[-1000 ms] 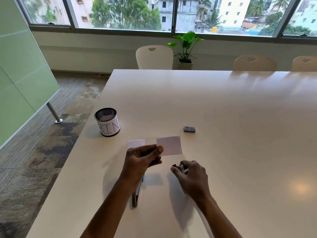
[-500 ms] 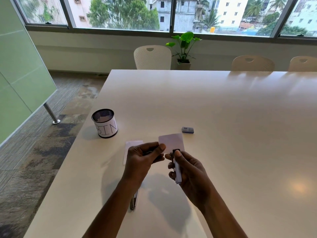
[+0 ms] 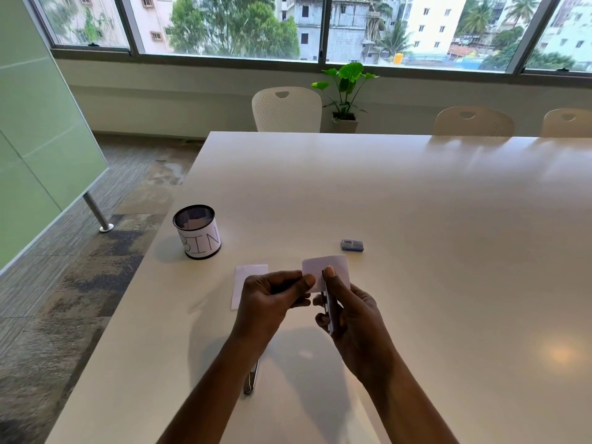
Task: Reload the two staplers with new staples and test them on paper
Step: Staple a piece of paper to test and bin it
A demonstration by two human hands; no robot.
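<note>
My left hand [image 3: 272, 299] pinches a small white paper slip [image 3: 336, 267] by its left edge, held up above the table. My right hand [image 3: 352, 318] grips a small stapler [image 3: 327, 306] upright, its nose against the slip's lower left part, thumb on top. A second stapler [image 3: 250, 379] lies on the table under my left forearm, mostly hidden. Another white paper slip [image 3: 246, 280] lies flat to the left of my hands. A small staple box [image 3: 352, 245] sits beyond the hands.
A black mesh cup labelled BIN [image 3: 198, 232] stands at the left near the table edge [image 3: 128, 302]. White chairs [image 3: 286, 108] and a potted plant [image 3: 344, 91] stand beyond the far edge of the white table.
My right hand lifted the stapler off the table and brought it up to the paper slip held by my left hand. The slip now sits at the stapler's nose.
</note>
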